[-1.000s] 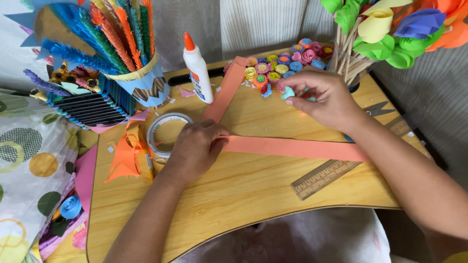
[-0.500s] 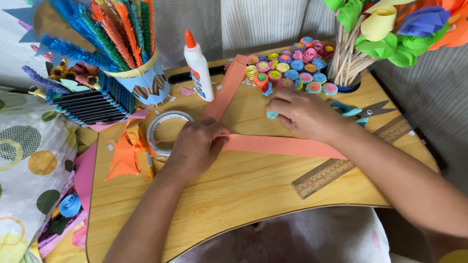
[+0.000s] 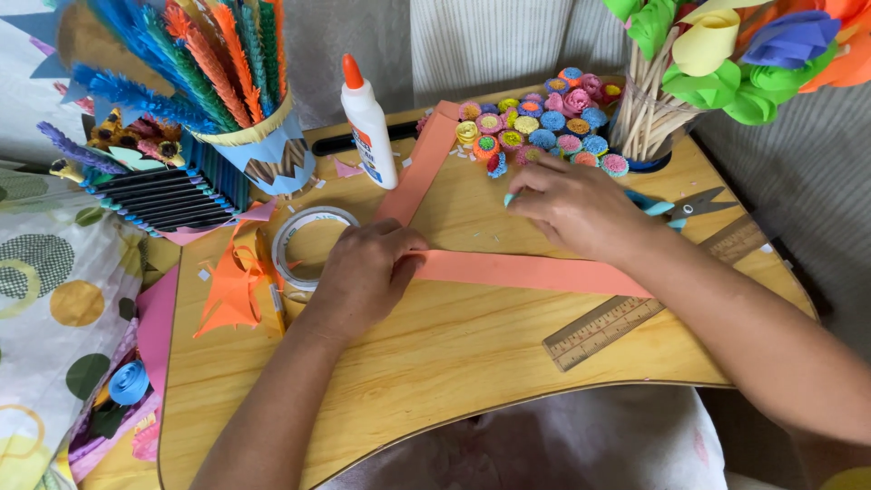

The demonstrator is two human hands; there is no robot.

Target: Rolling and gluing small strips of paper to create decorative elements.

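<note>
Left hand (image 3: 363, 272) presses, fingers curled, on the corner where two long salmon-orange paper strips (image 3: 526, 270) meet on the wooden surface (image 3: 454, 363). Right hand (image 3: 576, 204), loosely cupped palm down, rests farther right, fingertips touching a small turquoise paper piece (image 3: 509, 199). At the far side stands a white glue bottle with orange cap (image 3: 367, 122), its label facing right.

Wooden lap table (image 3: 472, 363) with orange paper strip (image 3: 531, 271), ruler (image 3: 603, 322), tape ring (image 3: 304, 240).
</note>
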